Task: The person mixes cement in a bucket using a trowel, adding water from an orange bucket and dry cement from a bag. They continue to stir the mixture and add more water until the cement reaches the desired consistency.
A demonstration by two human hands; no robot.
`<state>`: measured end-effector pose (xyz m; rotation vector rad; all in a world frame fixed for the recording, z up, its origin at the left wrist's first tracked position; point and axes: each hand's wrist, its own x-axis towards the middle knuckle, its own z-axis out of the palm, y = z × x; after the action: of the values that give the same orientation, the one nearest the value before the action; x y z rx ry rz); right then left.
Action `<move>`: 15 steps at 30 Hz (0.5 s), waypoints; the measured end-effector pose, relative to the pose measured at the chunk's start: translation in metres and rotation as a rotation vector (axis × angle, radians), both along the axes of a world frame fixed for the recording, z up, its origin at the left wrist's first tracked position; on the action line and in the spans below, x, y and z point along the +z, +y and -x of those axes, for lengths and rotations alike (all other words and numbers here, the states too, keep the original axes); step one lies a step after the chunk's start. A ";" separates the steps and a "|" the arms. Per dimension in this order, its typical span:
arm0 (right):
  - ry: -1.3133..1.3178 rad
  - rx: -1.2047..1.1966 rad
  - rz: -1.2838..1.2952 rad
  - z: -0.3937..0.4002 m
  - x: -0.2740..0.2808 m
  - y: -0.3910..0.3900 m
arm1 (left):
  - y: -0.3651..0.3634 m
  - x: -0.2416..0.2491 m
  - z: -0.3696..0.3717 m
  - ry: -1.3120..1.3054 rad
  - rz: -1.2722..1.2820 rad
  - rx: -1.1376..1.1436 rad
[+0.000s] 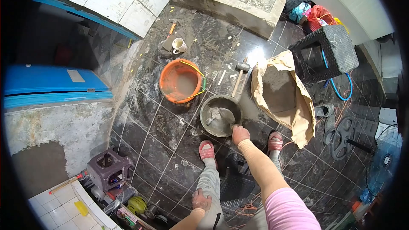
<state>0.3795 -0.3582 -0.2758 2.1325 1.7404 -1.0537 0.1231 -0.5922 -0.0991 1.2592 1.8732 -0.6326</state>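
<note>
My right hand (241, 134) is closed on the handle of a trowel, whose blade lies in the grey mix inside a round black basin (204, 124). My left hand (201, 200) rests on my left thigh, fingers spread and holding nothing. To the right of the basin stands an open paper sack (303, 106) with grey powder in it. An orange bucket (167, 86) with grey contents is up and left of the basin. A hammer (242, 67) lies behind the basin, its handle towards it.
A white mug (179, 46) stands behind the bucket. At the upper right a black stool (341, 49) lies tipped over. A fan (387, 160) is at the right edge, a purple stool (109, 170) at the lower left. A low concrete curb (221, 7) crosses the back.
</note>
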 end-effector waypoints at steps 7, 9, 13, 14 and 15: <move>0.187 -0.257 -0.071 -0.028 0.051 -0.029 | 0.001 0.007 -0.005 0.016 0.008 -0.026; 0.300 -0.355 -0.121 -0.042 0.080 -0.040 | 0.004 0.005 -0.008 0.007 0.011 -0.016; 0.532 -0.498 -0.140 -0.087 0.165 -0.072 | 0.001 -0.001 -0.006 -0.006 0.018 -0.029; 0.564 -0.520 -0.126 -0.101 0.185 -0.081 | 0.001 -0.001 -0.007 -0.009 0.017 -0.029; 0.577 -0.525 -0.116 -0.116 0.210 -0.088 | -0.002 -0.003 -0.006 -0.014 0.003 -0.038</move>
<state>0.4952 -0.4459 -0.0660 2.6217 1.4762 -1.9012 0.1294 -0.5946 -0.1022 1.2968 1.8401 -0.6454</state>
